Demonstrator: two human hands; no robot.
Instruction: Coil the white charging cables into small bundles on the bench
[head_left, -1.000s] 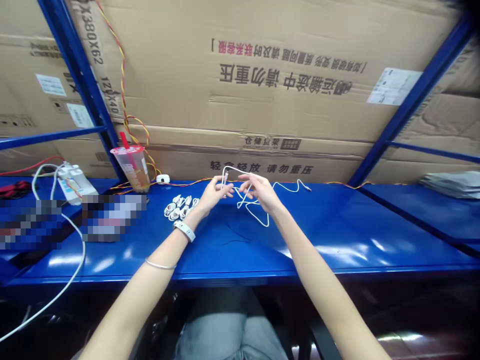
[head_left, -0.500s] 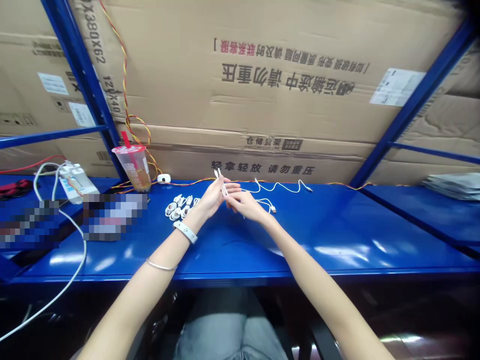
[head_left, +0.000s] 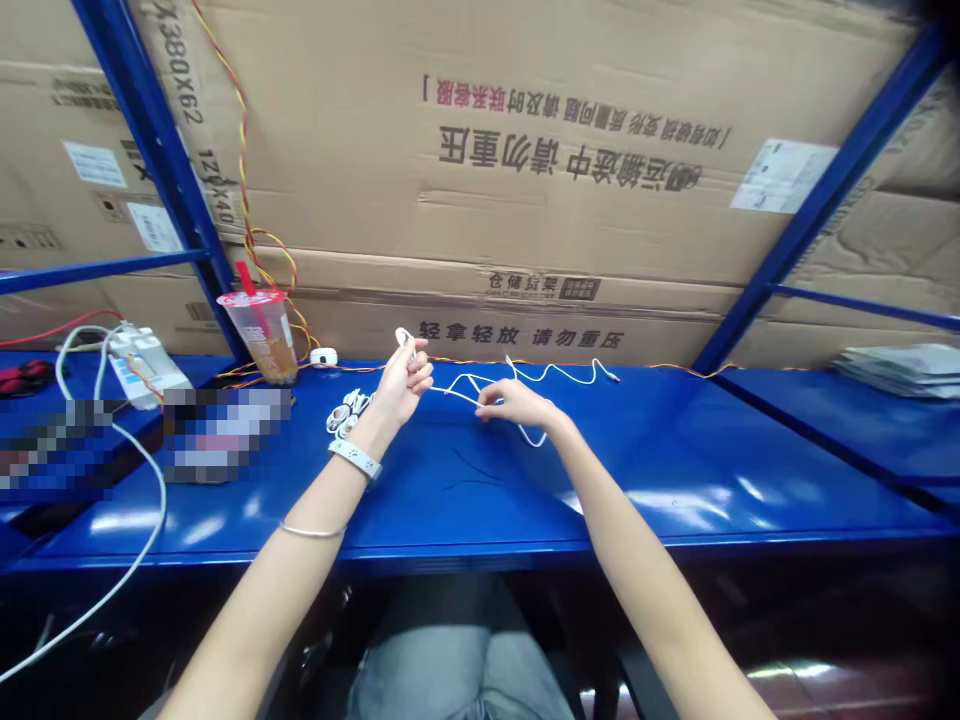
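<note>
My left hand (head_left: 401,385) is closed around a small loop of a thin white cable (head_left: 551,374), held raised above the blue shelf (head_left: 675,470). My right hand (head_left: 514,402) pinches the same cable farther along, low over the shelf, with the strand stretched between both hands. The remaining cable trails in waves to the right and ends in a plug. Just left of my left wrist lies a pile of coiled white cables (head_left: 346,412).
A plastic drink cup (head_left: 259,335) with a red straw stands at the back left beside a white power strip (head_left: 142,365) and a thick white cord (head_left: 135,560). Cardboard boxes (head_left: 525,180) wall the back. A red-yellow twisted wire runs along them. Grey packets (head_left: 900,365) lie far right.
My hands have drawn apart: the left rose up and left with a cable loop, the right slid down and right along the cable, pulling a strand taut between them.
</note>
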